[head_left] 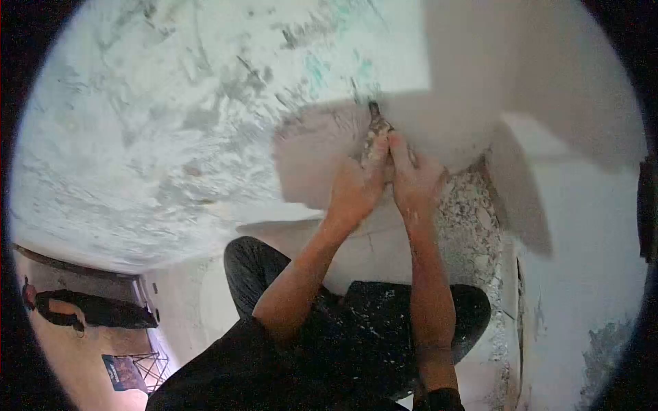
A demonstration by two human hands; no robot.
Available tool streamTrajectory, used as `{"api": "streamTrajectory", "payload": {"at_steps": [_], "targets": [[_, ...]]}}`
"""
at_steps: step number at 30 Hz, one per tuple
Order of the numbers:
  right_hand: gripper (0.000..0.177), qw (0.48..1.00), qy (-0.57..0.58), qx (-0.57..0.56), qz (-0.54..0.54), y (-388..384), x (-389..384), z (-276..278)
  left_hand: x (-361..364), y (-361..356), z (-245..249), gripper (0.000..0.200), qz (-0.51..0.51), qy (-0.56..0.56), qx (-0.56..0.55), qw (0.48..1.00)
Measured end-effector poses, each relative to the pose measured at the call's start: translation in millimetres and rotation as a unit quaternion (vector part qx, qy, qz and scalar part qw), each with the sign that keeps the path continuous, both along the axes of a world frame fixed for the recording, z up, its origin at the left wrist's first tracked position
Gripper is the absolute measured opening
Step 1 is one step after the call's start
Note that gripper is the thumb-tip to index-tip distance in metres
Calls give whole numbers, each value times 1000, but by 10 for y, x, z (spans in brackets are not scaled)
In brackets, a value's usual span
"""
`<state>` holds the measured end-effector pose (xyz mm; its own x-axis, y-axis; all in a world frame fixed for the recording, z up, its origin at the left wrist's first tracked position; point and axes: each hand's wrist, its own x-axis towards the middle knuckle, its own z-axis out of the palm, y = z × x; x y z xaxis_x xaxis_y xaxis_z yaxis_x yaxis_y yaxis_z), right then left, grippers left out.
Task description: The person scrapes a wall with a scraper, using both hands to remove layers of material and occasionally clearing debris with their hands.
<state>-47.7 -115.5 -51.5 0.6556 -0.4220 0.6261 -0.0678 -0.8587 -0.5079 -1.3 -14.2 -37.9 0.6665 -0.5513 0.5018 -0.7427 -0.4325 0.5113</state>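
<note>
Close together near the middle of the head view are my left hand [356, 181] and my right hand [417, 179], thumbs side by side. Both are wrapped round a dirty tool [374, 111], whose dark end points up toward the wall. The tool's shape is mostly hidden by my fingers. In front of it is a patchy white and grey wall [226, 137] with dark smears and green marks. A shadow falls on the wall around my hands.
Chipped debris [473, 219] lies along the right of my knees, beside a pale surface [582, 226]. At the lower left a person in dark clothes [103, 309] appears in an opening, above a metal frame [147, 366] with a dark printed item.
</note>
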Motion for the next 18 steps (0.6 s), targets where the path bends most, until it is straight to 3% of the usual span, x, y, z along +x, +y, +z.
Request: {"api": "streamTrajectory", "payload": {"at_steps": [2,3,4,5,6,8,12,13,14,15,17,18], "targets": [[17,950,-118,283,60,-20,-104,182,-139,-24,159,36,25,-163,72,984],[17,951,-120,277,62,0,-177,165,-215,3,125,36,27,-166,66,984],[18,944,-97,311,57,34,-235,78,-275,40,31,37,59,19,110,992],[23,934,-73,346,50,64,-266,-22,-313,65,-59,40,86,206,152,963],[23,934,-69,346,49,62,-285,-144,-343,36,-116,40,86,209,152,962],[24,965,-68,252,33,45,-345,-421,-409,-48,-219,45,138,327,98,930],[15,985,-52,160,42,-9,-217,-615,-368,-76,-316,45,166,297,15,940],[18,998,-37,51,21,-15,-189,-622,-297,-11,-441,45,124,98,87,984],[23,998,-17,-57,-1,-22,-185,-630,-244,43,-588,45,76,-102,155,980],[23,998,-17,-57,-8,-46,-169,-626,-245,-16,-545,45,69,-103,154,980],[22,990,-116,53,55,-65,-150,-618,-286,-111,-484,46,109,168,-29,979],[22,991,-113,53,52,-76,-169,-611,-280,-80,-557,46,107,171,-27,979]]}}
